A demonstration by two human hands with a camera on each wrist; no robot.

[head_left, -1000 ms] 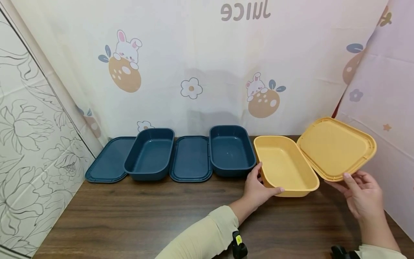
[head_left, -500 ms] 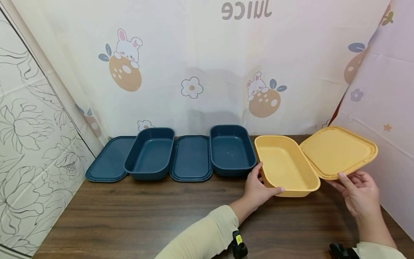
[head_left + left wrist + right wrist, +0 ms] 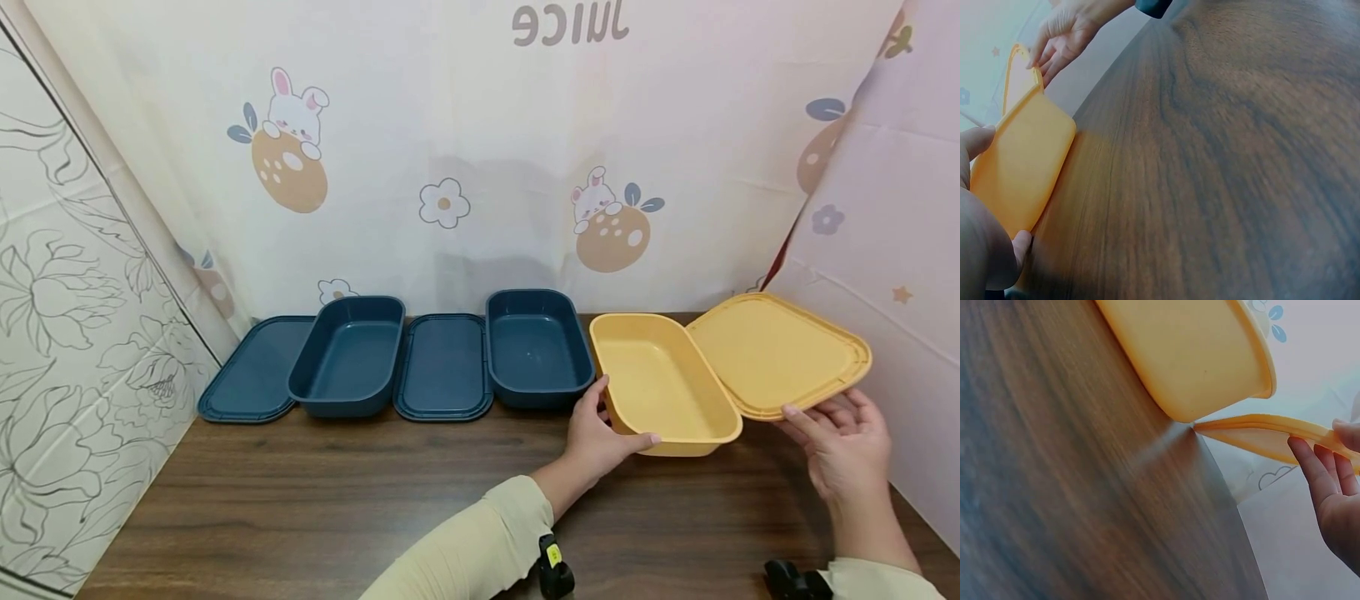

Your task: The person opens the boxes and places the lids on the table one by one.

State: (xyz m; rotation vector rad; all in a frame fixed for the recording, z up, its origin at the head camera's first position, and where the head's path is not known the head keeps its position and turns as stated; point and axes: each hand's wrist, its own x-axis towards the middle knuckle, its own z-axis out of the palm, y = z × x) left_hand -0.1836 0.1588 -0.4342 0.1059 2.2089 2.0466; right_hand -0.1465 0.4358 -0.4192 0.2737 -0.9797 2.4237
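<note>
In the head view a yellow food container (image 3: 660,387) stands on the table, its inside bare. My left hand (image 3: 600,433) grips its near left corner, thumb along the front side and fingers at the left side. To its right, my right hand (image 3: 847,442) holds a yellow lid (image 3: 780,354) by the near edge, thumb on top and fingers beneath. The lid's left edge lies close against the container; in the right wrist view the lid (image 3: 1254,428) slants up from the table toward the hand. Whether lid and container touch I cannot tell.
Left of the yellow container stand a blue container (image 3: 536,350), a blue lid (image 3: 444,367), another blue container (image 3: 348,354) and another blue lid (image 3: 258,371), in one row. A printed curtain (image 3: 450,125) hangs behind. Brown wooden table (image 3: 337,517) lies in front.
My right hand has lowered the yellow lid from a steeper tilt to a flatter one, then shifted it slightly left. My left hand and the yellow container have stayed in place.
</note>
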